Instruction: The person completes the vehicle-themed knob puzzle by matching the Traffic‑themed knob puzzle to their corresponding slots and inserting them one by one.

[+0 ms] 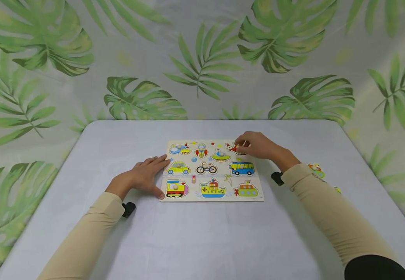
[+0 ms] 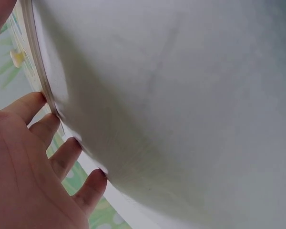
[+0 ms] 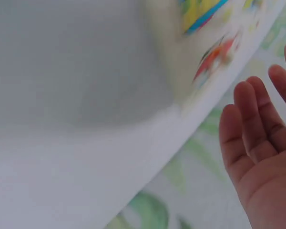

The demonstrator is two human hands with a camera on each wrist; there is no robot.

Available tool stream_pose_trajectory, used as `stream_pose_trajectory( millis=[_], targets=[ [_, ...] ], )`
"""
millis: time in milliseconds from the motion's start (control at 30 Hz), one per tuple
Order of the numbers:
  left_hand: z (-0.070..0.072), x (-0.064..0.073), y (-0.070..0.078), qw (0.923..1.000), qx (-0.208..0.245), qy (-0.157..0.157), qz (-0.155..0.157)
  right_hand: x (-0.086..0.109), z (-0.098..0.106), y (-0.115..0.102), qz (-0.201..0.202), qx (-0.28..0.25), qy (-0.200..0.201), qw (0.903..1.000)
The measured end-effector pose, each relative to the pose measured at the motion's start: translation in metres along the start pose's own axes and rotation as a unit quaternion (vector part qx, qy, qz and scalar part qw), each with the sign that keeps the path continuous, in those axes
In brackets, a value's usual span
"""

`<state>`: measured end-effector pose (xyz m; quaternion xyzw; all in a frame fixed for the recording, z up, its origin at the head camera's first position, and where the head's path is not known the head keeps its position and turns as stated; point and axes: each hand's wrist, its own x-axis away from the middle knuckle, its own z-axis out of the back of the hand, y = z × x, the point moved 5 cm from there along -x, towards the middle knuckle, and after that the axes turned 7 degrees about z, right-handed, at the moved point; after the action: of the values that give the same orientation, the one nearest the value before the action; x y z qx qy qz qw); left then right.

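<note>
A wooden knob puzzle board [image 1: 229, 197] with several vehicle pieces lies flat on the table. My left hand [image 1: 146, 174] rests along the board's left edge, fingers spread and thumb at the near corner. In the left wrist view, the left fingertips [image 2: 52, 121] touch the board's side and the white cloth. My right hand [image 1: 258, 144] is over the board's far right corner, beside the red helicopter piece [image 1: 233, 149]. In the right wrist view, its fingers [image 3: 248, 107] are loosely bent and apart from the blurred helicopter; no piece shows in them.
A colourful loose piece [image 1: 315, 169] lies right of the board, partly behind my right forearm. Another small bit [image 1: 337, 189] shows past the sleeve. The white-covered table [image 1: 202, 237] ends at a leaf-patterned cloth [image 1: 202, 70] behind.
</note>
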<state>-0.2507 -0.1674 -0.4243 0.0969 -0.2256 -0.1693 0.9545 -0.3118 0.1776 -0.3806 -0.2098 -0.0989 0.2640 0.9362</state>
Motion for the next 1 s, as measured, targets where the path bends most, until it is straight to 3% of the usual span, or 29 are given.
stream_pose_trajectory(
  millis=[167, 300, 467, 600, 800, 1000],
  targets=[
    [0.000, -0.001, 0.000, 1.0000, 0.001, 0.003, -0.002, 0.036, 0.020, 0.027, -0.022, 0.017, 0.001, 0.9996],
    [-0.001, -0.002, 0.002, 1.0000, 0.004, 0.003, -0.004, 0.077, 0.036, 0.048, -0.023, 0.019, 0.018, 0.9994],
    [-0.001, -0.001, 0.001, 1.0000, 0.001, 0.003, 0.004, 0.137, 0.051, 0.083, -0.058, 0.013, 0.072, 0.9956],
    [0.000, 0.001, -0.002, 1.0000, -0.003, 0.004, 0.007, 0.170, 0.052, 0.110, -0.086, 0.016, 0.113, 0.9897],
    [0.000, 0.001, -0.004, 1.0000, 0.001, 0.005, 0.004, 0.192, 0.049, 0.136, -0.093, 0.046, 0.130, 0.9861],
    [-0.002, 0.000, -0.002, 1.0000, 0.004, 0.002, 0.001, 0.195, 0.037, 0.154, -0.119, 0.038, 0.075, 0.9893]
  ],
)
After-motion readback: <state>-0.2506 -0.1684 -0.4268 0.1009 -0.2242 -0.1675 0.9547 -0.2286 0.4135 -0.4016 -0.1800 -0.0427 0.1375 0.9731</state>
